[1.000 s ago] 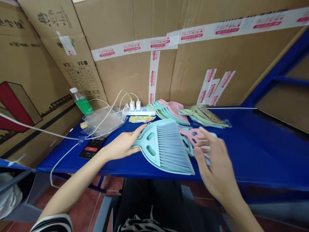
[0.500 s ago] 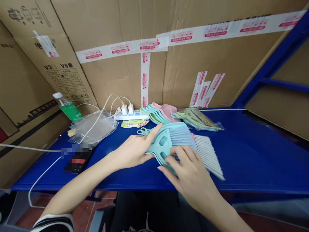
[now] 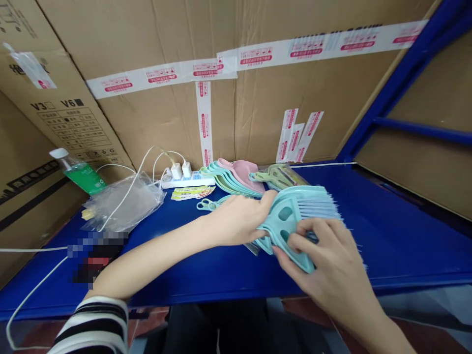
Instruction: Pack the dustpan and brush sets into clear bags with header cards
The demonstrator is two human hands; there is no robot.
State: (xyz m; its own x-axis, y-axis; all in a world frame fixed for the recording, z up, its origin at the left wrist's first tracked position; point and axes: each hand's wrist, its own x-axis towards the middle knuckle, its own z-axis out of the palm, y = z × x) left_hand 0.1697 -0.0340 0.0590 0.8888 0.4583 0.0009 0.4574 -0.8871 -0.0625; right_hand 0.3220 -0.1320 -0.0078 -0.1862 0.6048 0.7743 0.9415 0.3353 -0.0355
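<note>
A turquoise hand brush point(image 3: 294, 217) with two oval holes and pale blue bristles lies against a matching turquoise dustpan point(image 3: 308, 191). My left hand point(image 3: 239, 219) is closed around their handle end, thumb on top. At the lower edge, the curled fingers and thumb of my right hand point(image 3: 332, 265) pinch the set near the bristles. Beneath my left hand, more turquoise pieces with looped handle ends point(image 3: 206, 204) rest on the blue table point(image 3: 177, 265). The held handle is mostly hidden by my left hand.
Behind lie stacked turquoise and pink dustpans point(image 3: 245, 174) and a bagged green set point(image 3: 276, 176). A white power strip point(image 3: 188, 180) with chargers, paper packets point(image 3: 193, 192), clear plastic bags point(image 3: 127, 201), a green-labelled bottle point(image 3: 84, 177) and cables occupy the left. Cardboard walls point(image 3: 147, 118) enclose the back.
Both hands have moved right with the turquoise dustpan and brush, away from the pieces lying under it. The left hand has closed further round the handle end. The view has shifted slightly.
</note>
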